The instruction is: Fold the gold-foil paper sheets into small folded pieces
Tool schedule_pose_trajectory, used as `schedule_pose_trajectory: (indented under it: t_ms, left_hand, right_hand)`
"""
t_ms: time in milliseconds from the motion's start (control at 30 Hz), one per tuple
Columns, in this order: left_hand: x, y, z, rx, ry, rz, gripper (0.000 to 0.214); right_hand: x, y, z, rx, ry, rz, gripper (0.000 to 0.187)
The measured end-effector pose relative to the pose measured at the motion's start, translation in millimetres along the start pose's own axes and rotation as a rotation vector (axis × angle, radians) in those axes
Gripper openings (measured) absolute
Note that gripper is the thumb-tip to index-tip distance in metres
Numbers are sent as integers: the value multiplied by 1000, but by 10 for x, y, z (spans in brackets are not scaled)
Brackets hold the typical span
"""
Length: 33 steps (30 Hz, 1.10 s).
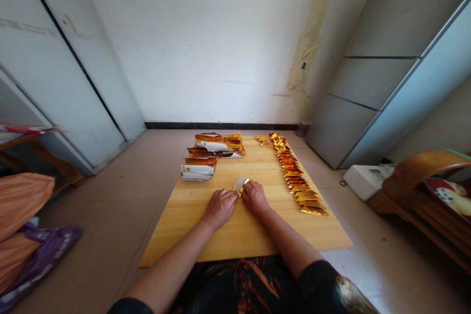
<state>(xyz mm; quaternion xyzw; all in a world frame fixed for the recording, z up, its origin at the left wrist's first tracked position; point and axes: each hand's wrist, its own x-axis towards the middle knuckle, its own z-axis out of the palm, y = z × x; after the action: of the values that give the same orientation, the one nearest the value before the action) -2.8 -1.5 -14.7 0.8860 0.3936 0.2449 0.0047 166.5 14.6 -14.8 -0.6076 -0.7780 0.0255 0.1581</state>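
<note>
My left hand and my right hand rest close together on a wooden board on the floor. Both pinch a small gold and white foil paper between them; its far end sticks out past the fingers. A long row of folded gold pieces runs along the board's right side, from the far end to near my right hand. Stacks of unfolded gold and white foil sheets lie at the board's far left.
A few loose gold pieces lie at the far middle of the board. Bags sit at the left, a white box and a wooden chair at the right. A grey cabinet stands right, white doors left.
</note>
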Motion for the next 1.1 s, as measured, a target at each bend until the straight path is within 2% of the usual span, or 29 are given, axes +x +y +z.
schedule_pose_trajectory:
  t_ms: [400, 567, 767, 967, 1100]
  left_hand:
    - [3, 13, -18, 100, -20, 51, 24]
    - [15, 41, -19, 104, -12, 30, 21]
    - [10, 37, 2, 103, 0, 23, 21]
    - [15, 45, -14, 91, -3, 14, 23]
    - [8, 40, -8, 85, -14, 9, 21]
  right_hand:
    - [26, 43, 50, 103, 48, -1, 8]
    - [46, 94, 76, 166, 66, 4, 10]
    - [55, 108, 42, 256, 60, 2, 15]
    - [45, 49, 1, 279, 54, 48, 6]
    - [59, 76, 2, 310, 41, 47, 11]
